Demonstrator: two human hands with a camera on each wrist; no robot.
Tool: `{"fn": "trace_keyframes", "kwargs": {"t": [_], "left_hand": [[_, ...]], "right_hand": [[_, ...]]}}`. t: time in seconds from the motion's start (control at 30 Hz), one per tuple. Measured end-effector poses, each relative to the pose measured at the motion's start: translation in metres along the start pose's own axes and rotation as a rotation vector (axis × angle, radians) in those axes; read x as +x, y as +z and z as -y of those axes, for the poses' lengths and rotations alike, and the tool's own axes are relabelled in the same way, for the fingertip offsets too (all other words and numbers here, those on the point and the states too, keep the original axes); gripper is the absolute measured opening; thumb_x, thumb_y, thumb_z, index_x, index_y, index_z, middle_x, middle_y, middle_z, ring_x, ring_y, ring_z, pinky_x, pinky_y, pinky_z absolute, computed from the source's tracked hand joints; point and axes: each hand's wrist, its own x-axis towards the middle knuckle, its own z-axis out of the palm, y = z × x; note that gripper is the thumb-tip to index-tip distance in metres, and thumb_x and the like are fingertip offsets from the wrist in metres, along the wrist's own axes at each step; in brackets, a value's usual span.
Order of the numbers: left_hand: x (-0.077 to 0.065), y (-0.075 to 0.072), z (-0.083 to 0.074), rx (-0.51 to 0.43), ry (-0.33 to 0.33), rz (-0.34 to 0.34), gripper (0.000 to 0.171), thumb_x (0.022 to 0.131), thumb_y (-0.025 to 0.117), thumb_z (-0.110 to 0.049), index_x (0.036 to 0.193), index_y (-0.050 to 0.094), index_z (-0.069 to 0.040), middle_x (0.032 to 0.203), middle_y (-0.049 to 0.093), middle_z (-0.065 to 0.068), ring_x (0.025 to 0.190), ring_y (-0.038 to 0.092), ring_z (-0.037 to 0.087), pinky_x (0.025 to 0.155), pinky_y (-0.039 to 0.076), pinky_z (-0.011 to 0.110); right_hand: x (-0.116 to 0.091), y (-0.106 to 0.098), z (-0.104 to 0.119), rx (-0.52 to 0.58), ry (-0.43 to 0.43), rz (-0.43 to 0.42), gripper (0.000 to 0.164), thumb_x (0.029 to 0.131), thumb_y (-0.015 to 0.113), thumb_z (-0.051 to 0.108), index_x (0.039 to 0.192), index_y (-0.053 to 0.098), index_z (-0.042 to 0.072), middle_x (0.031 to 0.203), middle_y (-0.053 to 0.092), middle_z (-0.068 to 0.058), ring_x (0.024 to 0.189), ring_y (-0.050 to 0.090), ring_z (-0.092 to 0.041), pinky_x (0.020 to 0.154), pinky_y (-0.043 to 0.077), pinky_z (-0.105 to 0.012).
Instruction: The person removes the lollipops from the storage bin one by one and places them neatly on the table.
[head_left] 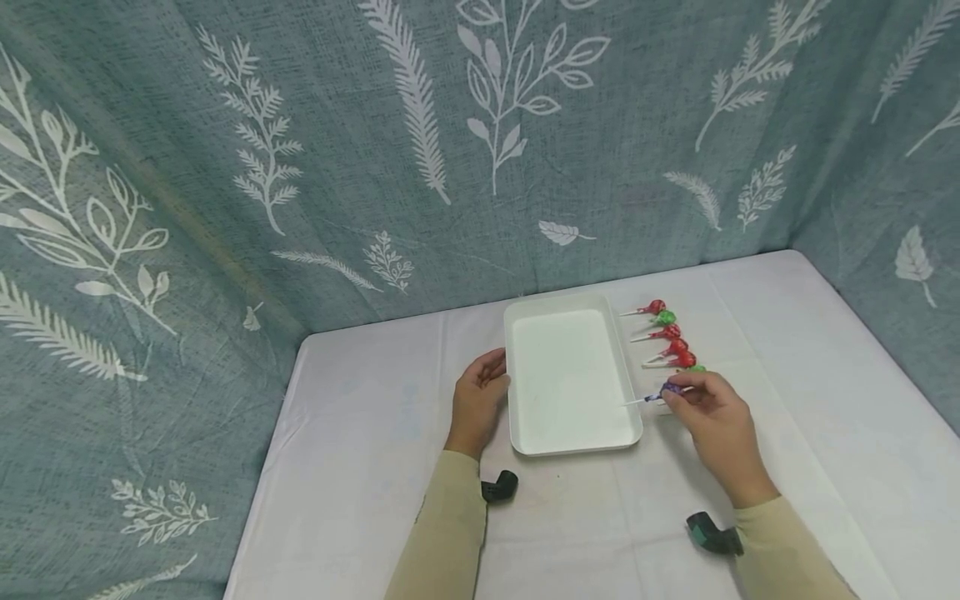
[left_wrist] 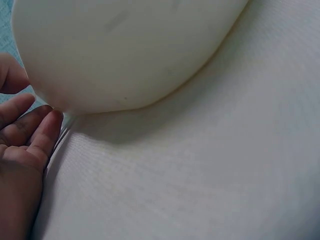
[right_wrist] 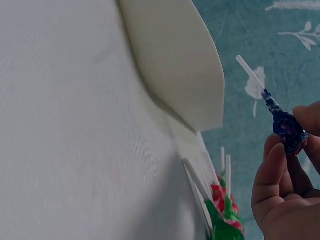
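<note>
My right hand (head_left: pixel 716 421) pinches a lollipop in a dark blue-purple wrapper (right_wrist: pixel 288 131) between thumb and fingers. The lollipop's white stick points left, overlapping the right rim of a white rectangular tray (head_left: pixel 573 450) in the head view. In the right wrist view it is held up above the table. My left hand (head_left: pixel 478 404) rests against the tray's left side, its fingertips (left_wrist: pixel 51 120) touching the outer wall. No lollipop shows inside the tray. Several red and green wrapped lollipops (head_left: pixel 666 332) lie in a column right of the tray, sticks pointing left.
A white cloth covers the table (head_left: pixel 360 433). Blue-green curtains (head_left: pixel 330 167) with white leaf prints hang behind and at both sides. Dark wrist devices (head_left: pixel 501 487) sit at both sleeves, close over the cloth.
</note>
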Motion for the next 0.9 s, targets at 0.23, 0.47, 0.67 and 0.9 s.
{"fn": "trace_keyframes", "kwargs": {"t": [0.23,0.47,0.67,0.9], "left_hand": [[-0.001,0.0,0.0,-0.009,-0.005,-0.002,0.043,0.1,0.066,-0.004,0.143,0.068,-0.008,0.135,0.073,0.004,0.128,0.066,0.02,0.111,0.054,0.033],[-0.001,0.001,0.0,-0.007,0.002,0.004,0.044,0.1,0.066,-0.005,0.144,0.067,-0.006,0.135,0.073,0.004,0.129,0.066,0.02,0.11,0.054,0.033],[-0.001,0.0,0.0,-0.012,0.007,0.011,0.045,0.1,0.065,-0.005,0.145,0.067,-0.005,0.136,0.072,0.004,0.129,0.066,0.02,0.111,0.054,0.034],[0.0,0.0,0.0,-0.023,0.014,0.012,0.043,0.1,0.066,-0.004,0.144,0.068,-0.006,0.136,0.072,0.005,0.129,0.066,0.021,0.111,0.054,0.033]], "right_hand": [[0.001,-0.014,-0.005,-0.063,0.059,-0.026,0.023,0.101,0.076,0.002,0.122,0.072,-0.002,0.102,0.071,-0.003,0.086,0.062,-0.006,0.063,0.052,-0.015],[0.004,-0.027,-0.01,-0.084,0.132,-0.04,0.025,0.103,0.075,0.007,0.126,0.071,-0.001,0.095,0.072,-0.003,0.079,0.062,-0.005,0.058,0.049,-0.018],[0.001,-0.036,-0.012,-0.128,0.198,-0.035,0.027,0.106,0.073,0.014,0.129,0.069,0.001,0.095,0.074,-0.011,0.075,0.06,-0.009,0.057,0.048,-0.022],[-0.004,-0.044,-0.013,-0.147,0.281,0.0,0.036,0.108,0.071,0.021,0.138,0.065,0.001,0.109,0.073,-0.015,0.084,0.064,-0.005,0.061,0.05,-0.021]]}}
